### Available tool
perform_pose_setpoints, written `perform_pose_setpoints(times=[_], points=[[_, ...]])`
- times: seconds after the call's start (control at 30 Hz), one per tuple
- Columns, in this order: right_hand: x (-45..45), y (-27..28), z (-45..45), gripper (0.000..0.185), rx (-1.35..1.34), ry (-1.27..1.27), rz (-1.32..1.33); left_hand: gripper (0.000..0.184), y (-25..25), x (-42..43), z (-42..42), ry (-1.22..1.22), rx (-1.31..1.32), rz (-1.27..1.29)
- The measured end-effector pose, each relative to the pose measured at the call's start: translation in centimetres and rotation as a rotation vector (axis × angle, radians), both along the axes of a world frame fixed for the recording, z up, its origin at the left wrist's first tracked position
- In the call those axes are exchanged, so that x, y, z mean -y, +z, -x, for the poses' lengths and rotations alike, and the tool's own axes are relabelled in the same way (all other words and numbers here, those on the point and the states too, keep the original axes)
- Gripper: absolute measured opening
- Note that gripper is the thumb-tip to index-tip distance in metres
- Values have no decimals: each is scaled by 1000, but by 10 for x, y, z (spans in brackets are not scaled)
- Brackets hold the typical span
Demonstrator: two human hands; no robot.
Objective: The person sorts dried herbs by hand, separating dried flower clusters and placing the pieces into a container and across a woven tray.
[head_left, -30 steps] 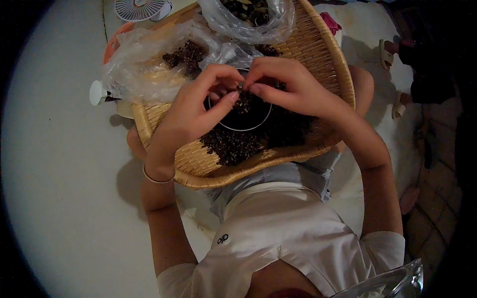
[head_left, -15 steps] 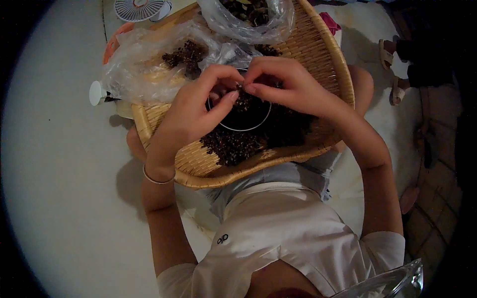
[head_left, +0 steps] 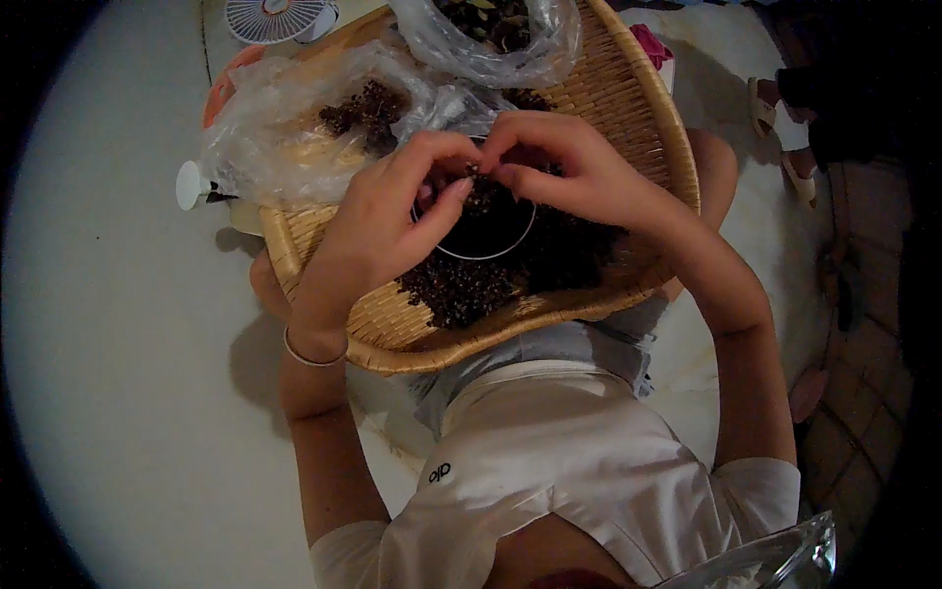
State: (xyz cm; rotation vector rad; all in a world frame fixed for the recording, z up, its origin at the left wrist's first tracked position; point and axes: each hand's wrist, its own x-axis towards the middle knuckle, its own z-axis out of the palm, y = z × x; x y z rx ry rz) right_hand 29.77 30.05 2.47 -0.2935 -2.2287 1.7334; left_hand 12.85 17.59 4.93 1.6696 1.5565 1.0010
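Observation:
A small dark clump of dried plant matter [head_left: 479,194] is pinched between my two hands. My left hand [head_left: 412,196] has its thumb and fingers closed on one side of the clump. From the other side my right hand [head_left: 564,167] pinches at it, thumb and fingertips almost meeting the left ones. Beneath them sits a round bowl with a thin white rim [head_left: 488,258], its inside dark. Dark, crumbly dried clusters [head_left: 461,294] lie around the bowl on the woven basket tray [head_left: 628,118]. My fingers partly hide the clump.
An open plastic bag [head_left: 285,147] with a dark cluster in it lies at the tray's left. Another plastic bag [head_left: 432,44] holding dark, leafy material is at the back. A white fan [head_left: 275,18] stands beyond. A person's sandalled feet [head_left: 800,172] are at right.
My right fingertips have shifted slightly against the clump. Both hands stay over the bowl. The other person's foot at right has moved a little.

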Motion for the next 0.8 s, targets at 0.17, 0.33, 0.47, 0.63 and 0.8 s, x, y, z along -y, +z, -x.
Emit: perform_pose_setpoints(times=[0.17,0.33,0.47,0.63,0.8], points=[[0,0,1,16,11,9,-7,22,1,0,0,2,-18,-7],[2,3,0,14,-1,20,66,22,2,1,0,2,26,10],[2,-2,2,10,-58,22,44,23,3,1,0,12,8,26],[4,6,-2,12,101,-40,339,23,3,2,0,39,74,11],[7,3,3,17,157,15,480,24,4,2,2,66,92,4]])
